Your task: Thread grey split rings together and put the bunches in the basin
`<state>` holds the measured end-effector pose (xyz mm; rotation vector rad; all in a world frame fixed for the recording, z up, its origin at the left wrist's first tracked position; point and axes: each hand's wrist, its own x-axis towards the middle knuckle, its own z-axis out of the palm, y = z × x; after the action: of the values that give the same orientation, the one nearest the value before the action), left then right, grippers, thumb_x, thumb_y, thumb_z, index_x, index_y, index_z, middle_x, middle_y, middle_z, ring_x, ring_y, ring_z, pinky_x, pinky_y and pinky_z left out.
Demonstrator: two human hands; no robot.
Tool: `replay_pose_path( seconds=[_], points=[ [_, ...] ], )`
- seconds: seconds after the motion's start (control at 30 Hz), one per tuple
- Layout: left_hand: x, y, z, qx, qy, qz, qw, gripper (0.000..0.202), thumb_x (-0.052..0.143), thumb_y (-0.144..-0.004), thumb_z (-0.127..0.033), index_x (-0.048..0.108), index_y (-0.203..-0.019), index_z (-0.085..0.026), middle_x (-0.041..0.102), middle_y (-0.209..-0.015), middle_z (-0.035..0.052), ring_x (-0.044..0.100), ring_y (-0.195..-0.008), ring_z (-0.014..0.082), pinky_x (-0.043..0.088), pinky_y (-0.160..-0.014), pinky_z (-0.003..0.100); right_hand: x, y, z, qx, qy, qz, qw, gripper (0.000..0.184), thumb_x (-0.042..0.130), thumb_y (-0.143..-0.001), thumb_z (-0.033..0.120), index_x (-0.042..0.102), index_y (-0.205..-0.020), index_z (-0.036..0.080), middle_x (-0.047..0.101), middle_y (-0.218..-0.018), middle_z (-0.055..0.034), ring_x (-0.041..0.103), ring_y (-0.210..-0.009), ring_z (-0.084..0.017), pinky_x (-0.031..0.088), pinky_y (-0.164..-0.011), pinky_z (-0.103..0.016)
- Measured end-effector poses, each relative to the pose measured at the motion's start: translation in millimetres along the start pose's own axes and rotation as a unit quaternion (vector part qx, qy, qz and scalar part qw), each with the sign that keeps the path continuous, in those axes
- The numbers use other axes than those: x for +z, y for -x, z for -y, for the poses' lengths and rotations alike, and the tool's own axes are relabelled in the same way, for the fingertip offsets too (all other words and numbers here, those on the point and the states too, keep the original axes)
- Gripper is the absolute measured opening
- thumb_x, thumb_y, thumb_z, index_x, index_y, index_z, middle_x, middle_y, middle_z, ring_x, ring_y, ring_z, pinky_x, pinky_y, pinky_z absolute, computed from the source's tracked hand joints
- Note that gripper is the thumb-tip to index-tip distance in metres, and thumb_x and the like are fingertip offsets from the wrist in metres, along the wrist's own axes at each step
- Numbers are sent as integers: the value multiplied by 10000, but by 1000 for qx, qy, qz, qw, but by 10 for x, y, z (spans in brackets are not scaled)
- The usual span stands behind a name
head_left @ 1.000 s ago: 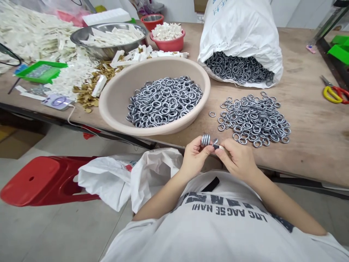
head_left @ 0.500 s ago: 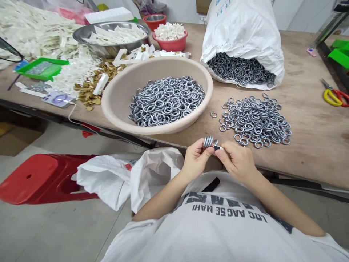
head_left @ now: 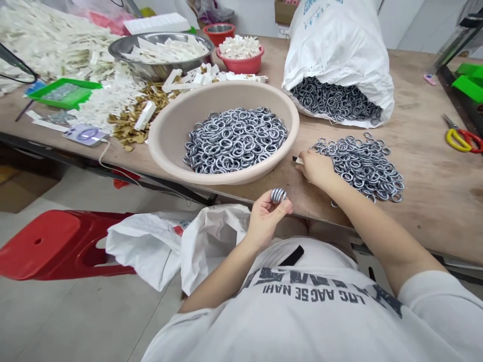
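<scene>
You have a red plastic stool and a crumpled white plastic bag on your left, and red-and-yellow-handled scissors at your far right.

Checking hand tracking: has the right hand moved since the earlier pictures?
Yes, forward: the right hand has gone from the table's near edge to beside the pile of loose metal rings.

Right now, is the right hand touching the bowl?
Apart. The head view plainly shows a strip of the table between the right hand and the bowl.

Grey tile floor — red plastic stool, white wall
</scene>
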<state>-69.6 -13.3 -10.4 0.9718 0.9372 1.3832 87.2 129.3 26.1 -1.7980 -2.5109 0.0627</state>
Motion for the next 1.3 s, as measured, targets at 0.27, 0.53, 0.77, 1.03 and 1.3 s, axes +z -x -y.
replay_pose_path(
  seconds=[0.27,0.53,0.77,1.03,1.3],
  points=[
    [-42,-102,5,-21,-34,-35,999,299,765,-807,-408,740,-988,-171,698,-871,23,603,-710,95,509,-711,225,-143,554,-126,-152,-214,-23,965,183,476,-988,286,624,-939,191,637,-969,-83,588,-903,-213,411,-784,-308],
    [150,-132,50,-63,33,40,997,280,770,-808,-402,651,-932,-181,649,-806,-4,612,-687,96,559,-649,212,-237,1085,-228,-216,-386,-47,896,124,470,-986,200,585,-940,196,585,-902,-44,529,-854,-177,394,-772,-304],
    [220,-49,-51,-116,24,135,984,279,715,-862,-405,654,-968,-154,699,-752,23,647,-621,107,567,-633,227,-101,1137,-154,-175,-451,-69,873,92,525,-988,267,589,-964,206,596,-876,-7,536,-812,-144,397,-754,-276],
    [282,-32,-35,-18,-45,82,995,180,699,-882,-340,661,-926,-169,699,-782,9,663,-706,126,570,-720,256,-76,1281,-34,-39,-435,-127,890,202,536,-971,383,614,-1018,202,641,-893,-23,568,-783,-157,401,-713,-281],
    [258,-39,-6,-3,-56,75,996,216,712,-866,-373,652,-878,-166,660,-745,2,624,-677,125,531,-687,250,-116,1497,0,-95,-318,-94,938,298,458,-1022,397,655,-888,217,639,-803,-4,563,-731,-134,328,-648,-275]
  ],
)
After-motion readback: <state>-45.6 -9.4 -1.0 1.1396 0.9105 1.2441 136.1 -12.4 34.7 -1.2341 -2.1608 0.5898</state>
